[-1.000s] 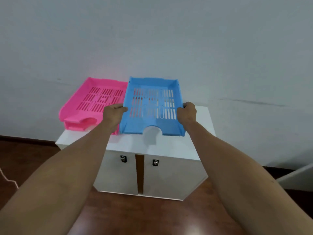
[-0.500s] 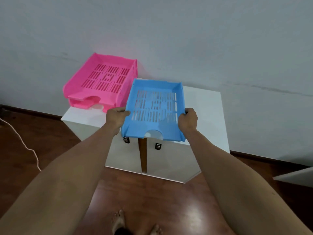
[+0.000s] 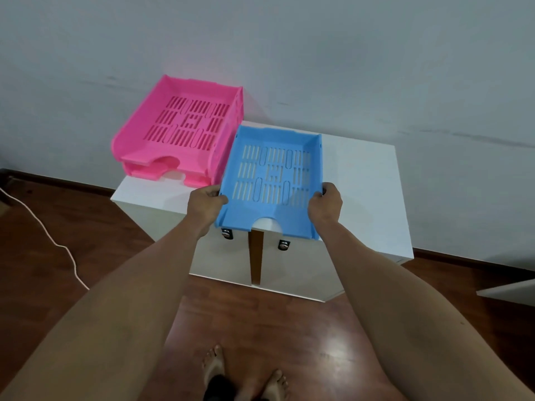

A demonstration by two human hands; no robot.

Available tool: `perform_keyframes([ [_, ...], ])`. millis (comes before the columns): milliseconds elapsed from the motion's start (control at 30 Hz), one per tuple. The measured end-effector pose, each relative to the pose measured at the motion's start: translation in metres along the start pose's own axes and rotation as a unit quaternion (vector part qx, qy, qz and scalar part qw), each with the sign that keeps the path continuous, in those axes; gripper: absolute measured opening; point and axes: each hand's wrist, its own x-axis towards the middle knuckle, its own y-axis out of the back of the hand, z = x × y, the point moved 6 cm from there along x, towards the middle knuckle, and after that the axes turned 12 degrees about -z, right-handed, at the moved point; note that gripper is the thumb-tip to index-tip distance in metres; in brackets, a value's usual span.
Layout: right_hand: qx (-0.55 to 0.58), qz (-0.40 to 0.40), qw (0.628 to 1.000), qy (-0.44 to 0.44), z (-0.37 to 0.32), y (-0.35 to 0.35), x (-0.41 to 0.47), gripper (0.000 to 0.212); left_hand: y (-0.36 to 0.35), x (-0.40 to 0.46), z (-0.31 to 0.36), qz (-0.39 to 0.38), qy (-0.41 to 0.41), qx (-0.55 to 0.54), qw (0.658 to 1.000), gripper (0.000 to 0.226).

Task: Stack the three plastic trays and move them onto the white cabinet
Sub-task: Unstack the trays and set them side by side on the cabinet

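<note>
My left hand [image 3: 206, 201] and right hand [image 3: 324, 204] squeeze the blue tray [image 3: 273, 180] by its side walls; it looks light and stiff, beside the pink trays [image 3: 179, 131].

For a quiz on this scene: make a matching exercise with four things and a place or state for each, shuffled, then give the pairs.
Things:
1. Blue tray
2. Pink trays
3. Cord
4. Left hand

Places or states:
A. stacked at the cabinet's left rear
B. on the floor, left of the cabinet
C. held by both hands at the cabinet's front
D. gripping a tray's left side

Pairs: 1-C, 2-A, 3-B, 4-D
</note>
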Motion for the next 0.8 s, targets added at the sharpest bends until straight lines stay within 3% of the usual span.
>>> perform_keyframes([
  [333,-0.012,0.02,1.0,-0.002,-0.018,-0.017,0.04,0.016,0.027,0.019,-0.003,0.048,0.001,0.091,0.995,0.057],
  [667,-0.023,0.044,0.999,-0.02,-0.034,-0.027,0.076,0.017,0.034,0.043,-0.002,0.097,-0.017,0.112,0.989,0.022],
  [800,-0.021,0.046,0.998,-0.029,-0.034,-0.028,0.085,0.019,0.034,0.047,-0.005,0.086,-0.024,0.098,0.991,0.024],
])
